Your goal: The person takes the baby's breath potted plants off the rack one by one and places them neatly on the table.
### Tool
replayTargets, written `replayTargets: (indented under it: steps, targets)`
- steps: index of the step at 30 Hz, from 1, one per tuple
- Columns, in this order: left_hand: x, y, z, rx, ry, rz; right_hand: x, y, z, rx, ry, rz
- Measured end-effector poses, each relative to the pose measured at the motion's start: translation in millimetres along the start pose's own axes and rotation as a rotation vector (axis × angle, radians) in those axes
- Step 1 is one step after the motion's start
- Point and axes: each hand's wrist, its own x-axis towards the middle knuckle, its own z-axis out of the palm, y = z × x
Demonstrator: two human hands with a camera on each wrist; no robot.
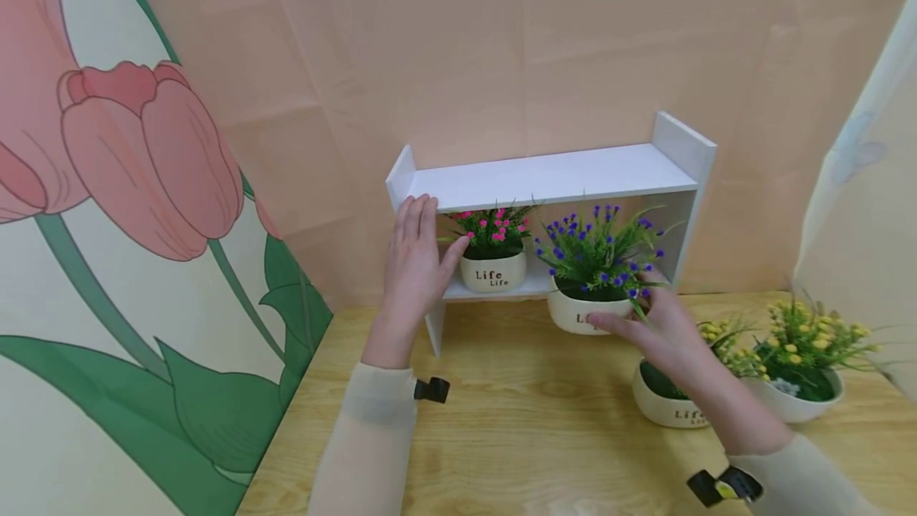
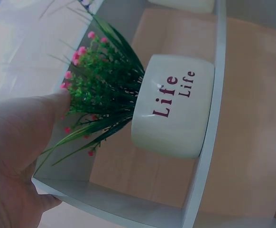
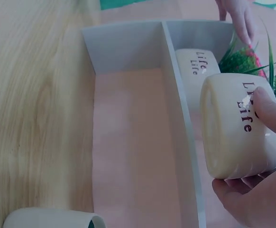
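Observation:
My right hand (image 1: pixel 669 333) grips a white oval flowerpot (image 1: pixel 573 314) with blue-purple flowers, thumb on its lettered front and fingers at the far side. In the right wrist view this flowerpot (image 3: pixel 240 128) is held in front of the shelf's middle board. My left hand (image 1: pixel 415 261) rests with straight fingers on the upper left corner of a small white shelf (image 1: pixel 559 175). Its thumb extends beside the pink flowers of a second flowerpot (image 1: pixel 494 273), which stands on the middle board at the left. The left wrist view shows this flowerpot (image 2: pixel 173 107) close up.
Two flowerpots with yellow flowers stand on the wooden table (image 1: pixel 516 436) at the right: a nearer flowerpot (image 1: pixel 666 412), partly hidden by my right forearm, and a farther flowerpot (image 1: pixel 805 403). Behind the shelf hangs a beige cloth (image 1: pixel 458 62). A tulip-patterned panel (image 1: pixel 143 277) stands left.

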Motion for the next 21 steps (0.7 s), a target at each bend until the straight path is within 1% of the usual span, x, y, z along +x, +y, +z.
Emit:
replayTargets:
  steps: [2,5,8,11,16,18,21]
  targets:
    - [0.1,-0.1,0.2,-0.002,0.0,0.0,-3,0,1,-0.01,-0.002,-0.001]
    - [0.1,0.3,0.1,-0.005,0.004,0.003,-7,0,3,-0.033,-0.013,0.039]
    - [-0.3,0.3,-0.1,-0.01,0.009,0.003,-10,0,6,-0.029,-0.032,0.078]
    - [-0.4,0.1,0.0,-0.009,0.013,0.003,-12,2,10,-0.002,-0.046,0.103]
    - [0.4,-0.1,0.2,-0.005,0.013,0.0,-14,6,17,0.03,-0.047,0.085]
    - [0.5,0.1,-0.1,-0.008,0.011,-0.002,-15,7,20,0.02,-0.038,0.062]
    - [0.6,-0.1,-0.5,-0.012,0.01,-0.005,-16,8,25,0.007,-0.035,0.06]
